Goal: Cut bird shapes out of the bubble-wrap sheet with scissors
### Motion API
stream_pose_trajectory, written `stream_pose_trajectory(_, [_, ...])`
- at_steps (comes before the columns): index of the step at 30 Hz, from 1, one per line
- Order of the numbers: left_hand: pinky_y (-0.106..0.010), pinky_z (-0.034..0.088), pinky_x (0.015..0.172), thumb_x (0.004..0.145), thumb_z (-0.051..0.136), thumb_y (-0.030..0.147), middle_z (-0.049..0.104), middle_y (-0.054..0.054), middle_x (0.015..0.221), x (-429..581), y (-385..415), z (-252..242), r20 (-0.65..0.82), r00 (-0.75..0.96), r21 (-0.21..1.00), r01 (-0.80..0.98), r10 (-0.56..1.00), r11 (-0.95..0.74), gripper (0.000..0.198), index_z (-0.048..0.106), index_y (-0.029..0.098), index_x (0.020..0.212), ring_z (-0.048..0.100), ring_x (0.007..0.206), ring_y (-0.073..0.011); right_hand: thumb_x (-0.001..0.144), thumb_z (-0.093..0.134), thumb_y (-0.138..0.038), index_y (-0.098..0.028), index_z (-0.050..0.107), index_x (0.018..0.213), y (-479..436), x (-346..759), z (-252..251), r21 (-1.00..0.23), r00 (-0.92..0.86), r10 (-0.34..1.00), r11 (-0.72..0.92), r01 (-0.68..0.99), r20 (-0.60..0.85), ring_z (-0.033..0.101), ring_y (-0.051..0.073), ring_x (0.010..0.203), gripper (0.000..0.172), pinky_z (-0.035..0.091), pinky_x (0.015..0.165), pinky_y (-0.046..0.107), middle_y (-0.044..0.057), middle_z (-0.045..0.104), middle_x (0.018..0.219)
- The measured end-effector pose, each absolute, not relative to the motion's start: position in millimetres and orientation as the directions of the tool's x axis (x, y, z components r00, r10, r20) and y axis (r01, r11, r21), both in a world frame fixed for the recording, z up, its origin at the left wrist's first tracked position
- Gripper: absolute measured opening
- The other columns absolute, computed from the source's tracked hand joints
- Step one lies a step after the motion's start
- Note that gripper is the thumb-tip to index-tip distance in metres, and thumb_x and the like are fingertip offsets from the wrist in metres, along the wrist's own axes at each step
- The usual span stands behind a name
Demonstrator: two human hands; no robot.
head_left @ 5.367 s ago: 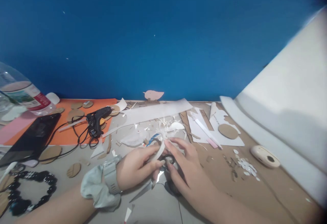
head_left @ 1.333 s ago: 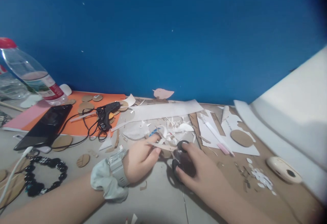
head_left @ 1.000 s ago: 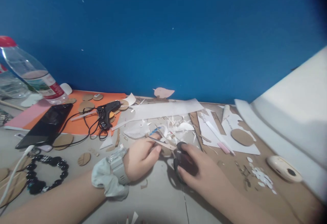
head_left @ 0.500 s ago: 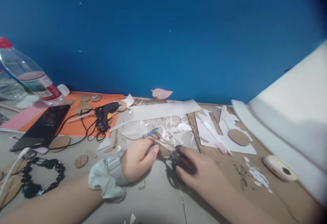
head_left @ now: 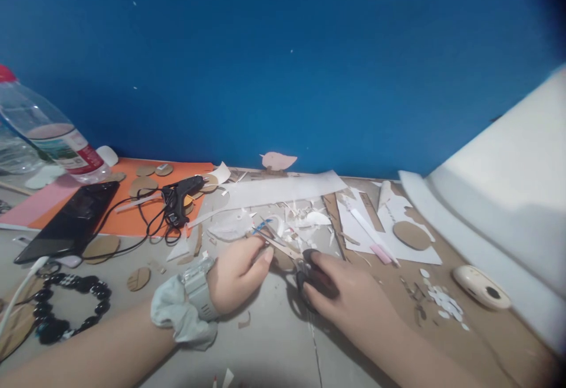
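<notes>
My right hand (head_left: pixel 340 293) has its thumb and fingers in the dark handles of a pair of scissors (head_left: pixel 287 250). The blades point up and left, spread a little apart, just beyond my left fingertips. Close beside them is my left hand (head_left: pixel 241 273), its fingers curled and thumb pressed in. What it pinches, if anything, is hidden behind the fingers. A grey-green scrunchie (head_left: pixel 170 312) and a pale watch (head_left: pixel 201 293) sit on the left wrist. White paper scraps (head_left: pixel 305 217) lie scattered just past the blades.
At left are a black glue gun (head_left: pixel 179 202) on orange paper (head_left: pixel 132 217), a phone (head_left: pixel 68 220), a plastic bottle (head_left: pixel 66 143) and a black bead bracelet (head_left: pixel 42 311). At right lie paper sheets (head_left: pixel 411 246), a cardboard disc (head_left: pixel 413 235) and a cream mouse-shaped device (head_left: pixel 480 288).
The scissor blades appear spread slightly wider than before. Both hands stay in nearly the same place, and the whole view has shifted a little.
</notes>
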State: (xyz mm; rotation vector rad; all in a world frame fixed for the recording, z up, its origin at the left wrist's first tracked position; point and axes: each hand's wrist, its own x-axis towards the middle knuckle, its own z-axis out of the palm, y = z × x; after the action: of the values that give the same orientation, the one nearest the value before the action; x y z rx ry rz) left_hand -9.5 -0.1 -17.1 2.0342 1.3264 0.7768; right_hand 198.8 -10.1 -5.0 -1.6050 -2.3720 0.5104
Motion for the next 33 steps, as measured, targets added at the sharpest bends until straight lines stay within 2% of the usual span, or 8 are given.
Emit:
stream_pose_trajectory(14, [-0.029, 0.042, 0.068, 0.09, 0.031, 0.027, 0.057, -0.003, 0.072, -9.4, 0.7, -16.0, 0.179, 0.343, 0.728, 0.584, 0.922, -0.359, 0.025, 0.051, 0.016, 0.079, 0.053, 0.069, -0.0167, 0.081, 0.045, -0.033, -0.024, 0.048, 0.082, -10.0, 199.3, -4.4, -0.425, -0.377, 0.926, 0.331, 0.843, -0.028, 0.054, 0.014, 0.061, 0.01, 0.033, 0.053, 0.024, -0.003, 0.059, 0.07])
stream_pose_trajectory(24, [-0.029, 0.041, 0.07, 0.091, 0.031, 0.027, 0.058, -0.004, 0.076, -8.8, 1.2, -16.1, 0.177, 0.349, 0.769, 0.535, 0.92, -0.351, 0.024, 0.052, 0.015, 0.086, 0.054, 0.073, -0.0169, 0.083, 0.045, -0.033, -0.024, 0.048, 0.087, -10.3, 202.4, -7.5, -0.438, -0.393, 0.919, 0.344, 0.831, -0.024, 0.056, 0.014, 0.064, 0.01, 0.035, 0.055, 0.024, -0.003, 0.061, 0.074])
stream_pose_trajectory(33, [-0.029, 0.038, 0.065, 0.09, 0.032, 0.026, 0.05, 0.0, 0.068, -8.3, 0.9, -15.2, 0.174, 0.336, 0.759, 0.554, 0.926, -0.343, 0.023, 0.046, 0.017, 0.073, 0.048, 0.066, -0.0152, 0.084, 0.043, -0.035, -0.025, 0.049, 0.091, -8.9, 201.6, -9.5, -0.447, -0.382, 0.924, 0.33, 0.831, -0.027, 0.056, 0.015, 0.066, 0.014, 0.037, 0.056, 0.026, -0.003, 0.061, 0.076])
